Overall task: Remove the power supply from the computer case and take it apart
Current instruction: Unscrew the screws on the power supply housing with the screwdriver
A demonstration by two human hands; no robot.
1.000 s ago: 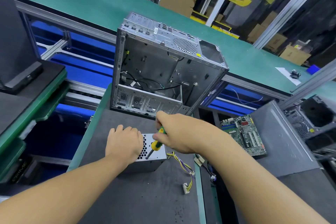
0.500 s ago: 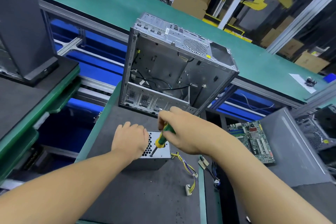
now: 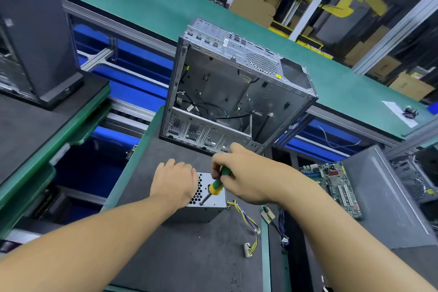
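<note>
The left hand [image 3: 174, 180] gripped the power supply [image 3: 219, 201], a stiff, likely heavy metal box (best held by its edges), while the right hand [image 3: 246, 178] held a screwdriver [image 3: 216, 187] to it.

- The power supply [image 3: 213, 197]: the left of its top lies under the left hand [image 3: 173, 181], whose fingertips curl out of sight over the far edge.
- The screwdriver [image 3: 216, 188]: the top of its handle is buried in the right hand [image 3: 248, 179]. Its tip sits by the grille [image 3: 198, 191], too small to tell whether it is on a screw.
- The black tower [image 3: 35, 31]: cut off by the top and left edges.
- The circuit board [image 3: 336, 187]: its near corner is behind the right forearm.
- The dark bits [image 3: 408, 112] on the paper [image 3: 391, 106]: too small to name.
- The yellow machinery [image 3: 343, 0]: blurred.
</note>
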